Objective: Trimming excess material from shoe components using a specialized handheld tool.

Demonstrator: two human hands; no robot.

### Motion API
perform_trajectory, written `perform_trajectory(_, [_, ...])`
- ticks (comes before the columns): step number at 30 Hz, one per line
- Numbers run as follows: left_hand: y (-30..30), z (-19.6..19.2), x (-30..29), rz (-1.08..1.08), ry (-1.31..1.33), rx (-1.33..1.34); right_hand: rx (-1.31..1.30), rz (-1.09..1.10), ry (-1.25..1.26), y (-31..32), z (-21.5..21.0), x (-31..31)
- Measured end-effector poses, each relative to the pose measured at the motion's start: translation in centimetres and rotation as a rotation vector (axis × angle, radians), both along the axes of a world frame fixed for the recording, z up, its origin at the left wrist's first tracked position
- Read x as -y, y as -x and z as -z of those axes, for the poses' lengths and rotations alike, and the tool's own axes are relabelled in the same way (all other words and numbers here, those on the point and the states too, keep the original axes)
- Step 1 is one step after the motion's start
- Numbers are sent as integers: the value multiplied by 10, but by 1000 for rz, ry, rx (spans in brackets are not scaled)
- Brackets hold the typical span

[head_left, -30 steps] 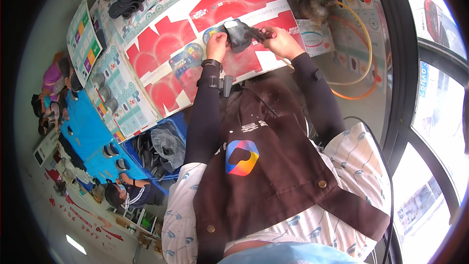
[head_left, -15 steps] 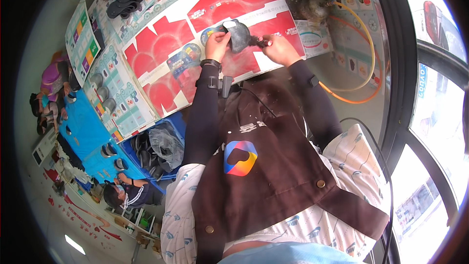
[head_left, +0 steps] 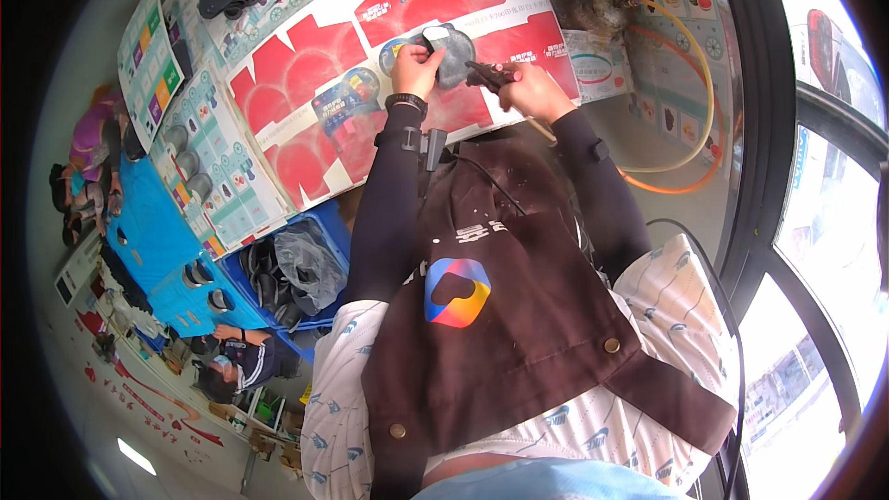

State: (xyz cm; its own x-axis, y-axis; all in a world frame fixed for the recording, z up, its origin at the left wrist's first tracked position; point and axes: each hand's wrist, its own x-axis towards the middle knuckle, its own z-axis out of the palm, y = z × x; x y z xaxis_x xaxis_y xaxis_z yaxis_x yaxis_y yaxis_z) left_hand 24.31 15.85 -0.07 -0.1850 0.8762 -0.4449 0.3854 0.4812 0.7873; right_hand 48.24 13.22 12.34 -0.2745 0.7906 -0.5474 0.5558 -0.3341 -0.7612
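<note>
Gripping the grey round part [head_left: 452, 54] over the red printed sheet [head_left: 324, 83], the left hand [head_left: 417, 60] has stayed closed on it; the right hand [head_left: 523, 83], fingers closed on a dark tool [head_left: 486, 74], has shifted closer.

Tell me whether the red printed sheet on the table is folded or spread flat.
Spread flat: the red printed sheet lies open across the table, cut-out flaps showing.

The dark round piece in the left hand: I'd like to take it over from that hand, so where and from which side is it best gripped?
Probably by the free right rim of the round piece. The left hand covers its left edge, and it stands clear of the red card sheet, so the rim is exposed there. Come from the upper right, since the right hand points a small dark tool at its lower right.
</note>
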Motion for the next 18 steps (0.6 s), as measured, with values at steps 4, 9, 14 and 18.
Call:
perform_trajectory(4, [15,15,-3,51,0,-166,-209,133,160,-1,-12,-9])
perform_trajectory(9, [43,42,-1,88,71,-370,-280,181,198,11,-17,-17])
perform_trajectory(14, [27,16,-2,-142,293,182,-241,151,53,19,8,-20])
perform_trajectory(18, [42,9,1,-237,304,277,-141,205,-44,45,9,-27])
